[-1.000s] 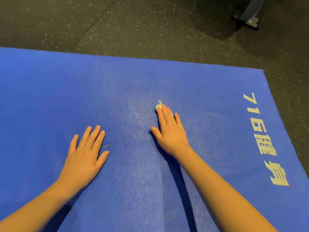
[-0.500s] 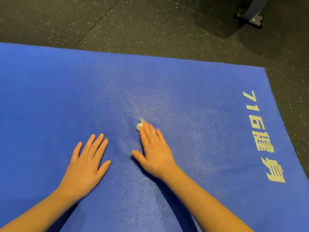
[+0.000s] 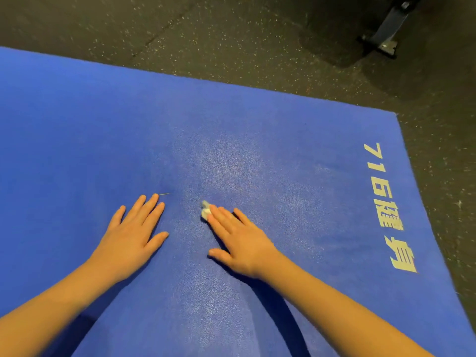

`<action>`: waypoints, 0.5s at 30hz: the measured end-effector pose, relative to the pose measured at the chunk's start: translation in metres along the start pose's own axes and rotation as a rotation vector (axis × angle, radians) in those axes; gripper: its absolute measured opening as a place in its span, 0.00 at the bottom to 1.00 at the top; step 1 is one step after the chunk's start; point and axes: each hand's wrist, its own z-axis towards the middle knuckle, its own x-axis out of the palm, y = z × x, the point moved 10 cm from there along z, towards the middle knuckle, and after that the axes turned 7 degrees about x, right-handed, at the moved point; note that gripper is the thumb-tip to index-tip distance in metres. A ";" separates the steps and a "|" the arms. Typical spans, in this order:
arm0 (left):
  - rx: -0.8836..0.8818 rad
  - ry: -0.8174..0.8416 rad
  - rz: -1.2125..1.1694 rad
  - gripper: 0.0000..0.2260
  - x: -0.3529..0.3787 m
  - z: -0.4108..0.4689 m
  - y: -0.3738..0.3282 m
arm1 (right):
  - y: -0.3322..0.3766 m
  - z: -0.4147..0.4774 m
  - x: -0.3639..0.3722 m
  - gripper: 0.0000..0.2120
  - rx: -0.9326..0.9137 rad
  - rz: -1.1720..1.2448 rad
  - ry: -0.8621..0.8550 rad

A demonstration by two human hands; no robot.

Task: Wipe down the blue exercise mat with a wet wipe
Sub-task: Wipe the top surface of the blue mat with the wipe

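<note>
Blue mat (image 3: 77, 130) | right grip (image 3: 240, 240): straight fingers (image 3: 221, 219) press wet wipe (image 3: 205, 210) | left grip (image 3: 131, 238): flat, empty

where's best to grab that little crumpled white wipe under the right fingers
Likely best: pinch the exposed bunched end of the small crumpled white wet wipe, coming from above and the far side. Only that end pokes out past the flat fingertips of the right hand; the rest is pinned against the blue textured exercise mat.
</note>
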 end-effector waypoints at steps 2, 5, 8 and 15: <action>-0.018 0.024 -0.038 0.40 0.002 -0.010 -0.002 | -0.028 0.002 -0.010 0.38 0.137 -0.022 -0.041; -0.052 0.054 -0.062 0.41 0.005 -0.029 -0.003 | -0.027 0.001 -0.013 0.40 0.316 0.100 -0.093; -0.077 0.084 -0.059 0.42 0.009 -0.046 -0.003 | 0.031 -0.022 0.014 0.41 0.116 0.149 0.054; -0.108 0.101 -0.093 0.42 0.014 -0.079 -0.004 | -0.007 -0.037 0.008 0.44 0.170 -0.020 0.058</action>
